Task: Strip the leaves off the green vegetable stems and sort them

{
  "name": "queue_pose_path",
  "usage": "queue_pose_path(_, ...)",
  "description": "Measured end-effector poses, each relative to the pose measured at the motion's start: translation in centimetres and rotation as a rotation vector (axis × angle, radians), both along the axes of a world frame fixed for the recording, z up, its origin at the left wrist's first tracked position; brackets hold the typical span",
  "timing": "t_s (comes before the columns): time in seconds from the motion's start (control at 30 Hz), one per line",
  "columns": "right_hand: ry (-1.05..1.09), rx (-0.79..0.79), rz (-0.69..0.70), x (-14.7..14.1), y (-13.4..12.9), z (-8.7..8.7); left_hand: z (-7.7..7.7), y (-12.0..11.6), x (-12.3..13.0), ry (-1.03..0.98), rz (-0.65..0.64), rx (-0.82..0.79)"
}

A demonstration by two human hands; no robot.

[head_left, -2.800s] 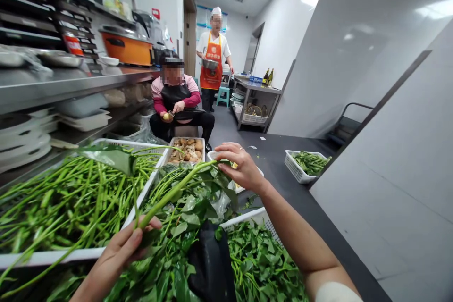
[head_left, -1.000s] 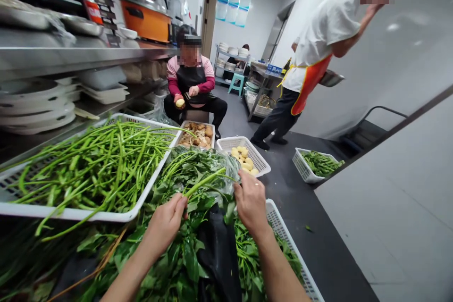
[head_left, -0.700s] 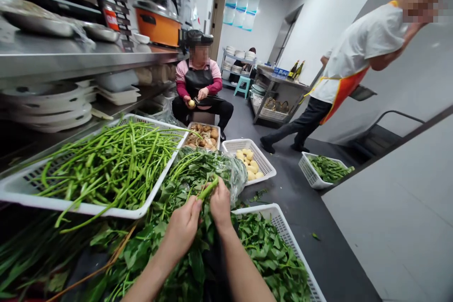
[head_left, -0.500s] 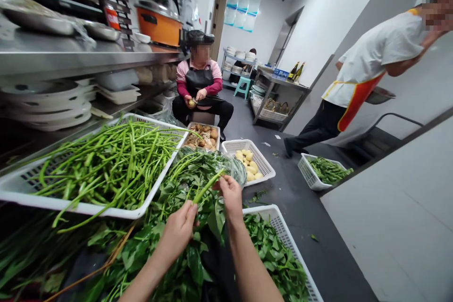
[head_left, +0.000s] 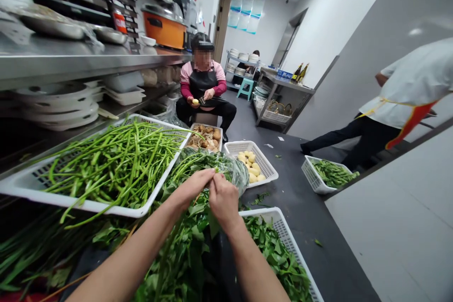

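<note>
My left hand point(head_left: 198, 185) and my right hand point(head_left: 224, 198) meet over a pile of leafy greens point(head_left: 184, 250). Both are closed, fingertips together around a leafy green stem, mostly hidden by the fingers; a bit of green shows between them. Leaves hang below my right hand. To the left, a white basket point(head_left: 150, 203) holds long cut green stems point(head_left: 120, 165). At lower right, another white basket point(head_left: 283, 222) contains picked leaves point(head_left: 272, 255). A clear plastic bag point(head_left: 240, 174) lies around the far end of the pile.
A seated person point(head_left: 203, 80) holds a peeled potato and a peeler behind baskets of unpeeled potatoes point(head_left: 207, 137) and peeled potatoes point(head_left: 252, 167). Another person point(head_left: 396, 94) leans at the right, near a basket of green pods point(head_left: 332, 173). A steel counter point(head_left: 106, 63) runs along the left.
My left hand has moved up along the stem to meet my right hand, which has curled closed. The person at right has moved farther right. The seated person's hands have drawn slightly apart.
</note>
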State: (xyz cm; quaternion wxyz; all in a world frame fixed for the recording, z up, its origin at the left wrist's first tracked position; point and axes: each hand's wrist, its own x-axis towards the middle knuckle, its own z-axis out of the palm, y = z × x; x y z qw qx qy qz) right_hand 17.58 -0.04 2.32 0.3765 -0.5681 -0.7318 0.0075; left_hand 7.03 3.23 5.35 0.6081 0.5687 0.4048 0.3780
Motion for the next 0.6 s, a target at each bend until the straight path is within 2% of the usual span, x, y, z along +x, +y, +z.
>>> queue_pose_path(0.07, -0.084, 0.051, -0.04, -1.5, -0.9, -0.9, -0.2, 0.4, 0.3, -0.128, 0.08, -0.08)
queue_pose_path(0.17, -0.043, 0.095, 0.12, -2.7, -2.4, -1.6, -0.1, 0.9, -0.5, -0.276, 0.24, -0.186)
queue_pose_path(0.2, 0.038, 0.111, 0.147, -2.7, -2.6, -1.4, 0.1, 1.1, -1.0, -0.303, 0.246, -0.203)
queue_pose_path(0.27, 0.267, 0.124, 0.114, -2.3, -2.5, -0.4, 0.7, 1.3, -1.8, -0.328, 0.204, -0.181)
queue_pose_path(0.37, 0.505, 0.013, 0.079, -2.0, -0.9, 1.2, 1.5, 1.0, -2.1, -0.305, 0.171, -0.062)
queue_pose_path(0.47, 0.444, -0.051, 0.161, -2.8, 0.6, 0.9, 1.5, 0.0, -1.5, -0.19, 0.173, 0.037)
queue_pose_path(0.53, 0.322, -0.003, 0.164, -3.6, 0.6, -0.6, 1.5, -0.6, -1.2, -0.126, 0.178, 0.096)
queue_pose_path(0.6, 0.19, 0.042, 0.191, -4.4, -0.2, -2.6, 2.0, -0.6, -1.3, -0.143, 0.258, 0.127)
